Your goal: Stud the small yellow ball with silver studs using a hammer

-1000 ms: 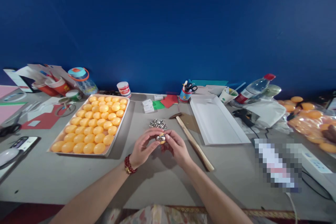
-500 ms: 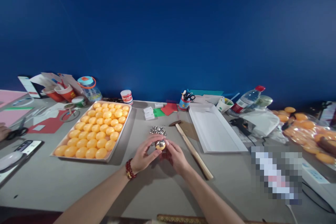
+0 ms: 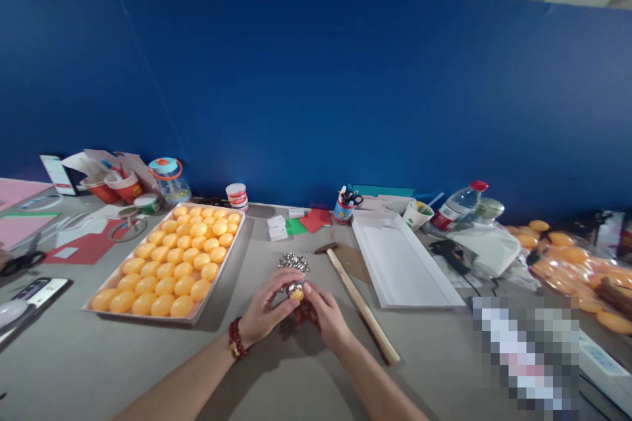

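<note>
Both my hands meet over the middle of the table, around one small orange ball (image 3: 297, 295) whose upper side is covered with shiny silver pieces, perhaps thumbtacks. My left hand (image 3: 269, 306), with a dark red bead bracelet (image 3: 237, 340) at the wrist, holds the ball between thumb and fingers. Thumb and fingertips of my right hand (image 3: 323, 316) press at the ball's right side; whether a small piece is between them is hidden. Just beyond lies a pile of small silver pieces (image 3: 293, 261). A hammer (image 3: 363, 306) with a wooden handle rests to the right.
At left stands a shallow box (image 3: 197, 316) full of orange balls. A white tray (image 3: 405, 263) lies right of the hammer. Small white boxes (image 3: 277, 230), a pen cup (image 3: 342, 212) and a bottle (image 3: 457, 207) stand behind. Another person's scissors (image 3: 22, 263) show at far left.
The head view has tilted up, so the table sits lower in the picture. Both hands stay around the ball, which seems slightly turned; the pile and hammer lie where they were.
</note>
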Action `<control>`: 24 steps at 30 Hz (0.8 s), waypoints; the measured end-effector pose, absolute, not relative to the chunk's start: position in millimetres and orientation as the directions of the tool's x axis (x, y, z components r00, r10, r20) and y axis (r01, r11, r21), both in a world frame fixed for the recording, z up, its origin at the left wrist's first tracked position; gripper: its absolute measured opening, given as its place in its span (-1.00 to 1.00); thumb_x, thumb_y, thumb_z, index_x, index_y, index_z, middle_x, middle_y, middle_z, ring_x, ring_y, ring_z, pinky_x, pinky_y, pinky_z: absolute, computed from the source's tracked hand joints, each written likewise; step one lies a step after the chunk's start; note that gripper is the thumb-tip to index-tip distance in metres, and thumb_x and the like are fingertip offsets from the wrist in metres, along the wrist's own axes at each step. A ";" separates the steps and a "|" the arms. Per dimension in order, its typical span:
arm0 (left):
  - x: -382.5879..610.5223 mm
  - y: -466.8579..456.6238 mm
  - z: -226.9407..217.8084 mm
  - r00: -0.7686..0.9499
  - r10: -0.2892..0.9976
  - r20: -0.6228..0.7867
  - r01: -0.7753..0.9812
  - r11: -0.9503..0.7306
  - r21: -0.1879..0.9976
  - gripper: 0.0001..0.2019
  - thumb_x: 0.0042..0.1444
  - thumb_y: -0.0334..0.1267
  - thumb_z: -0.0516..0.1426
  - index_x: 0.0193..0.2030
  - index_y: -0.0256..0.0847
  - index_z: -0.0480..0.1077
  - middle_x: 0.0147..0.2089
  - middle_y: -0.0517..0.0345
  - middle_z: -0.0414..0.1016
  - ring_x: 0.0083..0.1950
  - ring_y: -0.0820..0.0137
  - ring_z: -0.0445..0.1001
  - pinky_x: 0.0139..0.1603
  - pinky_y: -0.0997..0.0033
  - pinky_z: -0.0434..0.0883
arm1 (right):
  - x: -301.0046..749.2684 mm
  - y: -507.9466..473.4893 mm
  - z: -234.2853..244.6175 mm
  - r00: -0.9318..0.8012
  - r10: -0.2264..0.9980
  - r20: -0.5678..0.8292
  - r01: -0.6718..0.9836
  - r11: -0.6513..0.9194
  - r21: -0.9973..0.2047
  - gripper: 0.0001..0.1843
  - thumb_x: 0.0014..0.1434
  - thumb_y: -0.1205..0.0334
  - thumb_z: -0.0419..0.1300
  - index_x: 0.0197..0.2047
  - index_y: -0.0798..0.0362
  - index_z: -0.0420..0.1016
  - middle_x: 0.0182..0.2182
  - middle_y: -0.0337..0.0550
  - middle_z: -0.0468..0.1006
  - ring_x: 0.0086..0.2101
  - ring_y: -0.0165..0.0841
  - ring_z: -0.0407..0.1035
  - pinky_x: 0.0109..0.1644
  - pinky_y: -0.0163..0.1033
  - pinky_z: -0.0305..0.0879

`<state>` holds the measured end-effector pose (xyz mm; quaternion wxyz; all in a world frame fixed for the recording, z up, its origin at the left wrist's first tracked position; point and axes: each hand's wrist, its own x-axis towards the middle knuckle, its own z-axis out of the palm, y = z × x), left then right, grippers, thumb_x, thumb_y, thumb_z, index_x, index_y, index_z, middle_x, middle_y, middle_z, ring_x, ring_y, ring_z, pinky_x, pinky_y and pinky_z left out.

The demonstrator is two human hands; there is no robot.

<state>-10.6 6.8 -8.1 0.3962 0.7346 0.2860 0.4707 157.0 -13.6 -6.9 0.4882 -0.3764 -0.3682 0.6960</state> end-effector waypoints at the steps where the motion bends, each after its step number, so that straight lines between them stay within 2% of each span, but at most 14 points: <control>1: -11.2 6.0 -6.7 0.400 0.792 0.461 0.034 -0.515 0.857 -0.68 0.27 -0.24 0.11 0.15 -0.13 0.39 0.17 -0.07 0.46 0.28 0.17 0.34 0.31 0.05 0.30 | 156.2 -13.7 -7.3 -0.235 0.958 -0.165 -0.407 -0.252 -0.878 -0.51 0.06 -0.21 0.31 -0.27 0.10 0.54 -0.56 -0.23 0.50 -0.58 -0.41 0.34 -0.52 -0.31 0.34; 4: -10.8 3.3 -7.2 0.417 0.811 0.411 0.033 -0.465 0.884 -0.68 0.28 -0.27 0.10 0.16 -0.12 0.37 0.19 -0.06 0.43 0.24 0.19 0.38 0.29 0.09 0.33 | 154.1 -13.2 -10.3 -0.193 0.964 -0.182 -0.397 -0.246 -0.884 -0.46 0.04 -0.28 0.29 -0.31 0.09 0.52 -0.58 -0.21 0.50 -0.59 -0.39 0.34 -0.54 -0.30 0.33; 8: -7.0 1.3 -14.5 0.332 0.812 0.480 0.083 -0.532 0.842 -0.56 0.20 -0.28 0.19 0.21 -0.10 0.27 0.16 -0.07 0.38 0.19 0.18 0.39 0.19 0.15 0.41 | 153.4 -13.1 -12.0 -0.126 0.960 -0.252 -0.369 -0.281 -0.886 -0.41 0.03 -0.36 0.23 -0.36 0.08 0.48 -0.63 -0.28 0.42 -0.68 -0.45 0.26 -0.61 -0.32 0.28; 10: -6.4 1.5 -16.1 0.333 0.797 0.505 0.143 -0.572 0.808 -0.52 0.18 -0.27 0.21 0.24 -0.09 0.25 0.15 -0.08 0.35 0.19 0.16 0.37 0.16 0.15 0.42 | 154.2 -13.8 -10.0 -0.134 0.956 -0.260 -0.383 -0.292 -0.877 -0.43 0.00 -0.34 0.27 -0.35 0.07 0.48 -0.59 -0.30 0.41 -0.65 -0.45 0.27 -0.61 -0.32 0.31; 13: -8.0 3.1 -14.8 0.376 0.786 0.491 0.206 -0.588 0.783 -0.58 0.17 -0.25 0.21 0.17 -0.09 0.32 0.08 -0.05 0.35 0.13 0.16 0.38 0.13 0.16 0.41 | 155.7 -15.0 -5.9 -0.183 0.954 -0.238 -0.404 -0.293 -0.867 -0.50 -0.03 -0.25 0.35 -0.36 0.05 0.46 -0.52 -0.30 0.41 -0.57 -0.43 0.32 -0.56 -0.31 0.37; 18: -10.8 4.9 -12.8 0.392 0.785 0.481 0.204 -0.584 0.786 -0.59 0.16 -0.23 0.24 0.14 -0.10 0.32 0.09 -0.05 0.35 0.15 0.16 0.35 0.18 0.15 0.36 | 155.3 -14.9 -6.4 -0.197 0.953 -0.228 -0.350 -0.286 -0.892 -0.53 0.04 -0.23 0.31 -0.39 0.05 0.44 -0.60 -0.34 0.38 -0.64 -0.48 0.26 -0.56 -0.35 0.33; 24: -10.7 1.9 -11.6 0.425 0.775 0.467 0.133 -0.564 0.815 -0.60 0.22 -0.26 0.16 0.19 -0.12 0.28 0.16 -0.08 0.38 0.21 0.15 0.34 0.26 0.10 0.30 | 157.0 -12.3 -11.4 -0.161 0.949 -0.270 -0.341 -0.311 -0.887 -0.49 0.01 -0.26 0.32 -0.36 0.08 0.46 -0.55 -0.28 0.49 -0.65 -0.47 0.29 -0.56 -0.34 0.33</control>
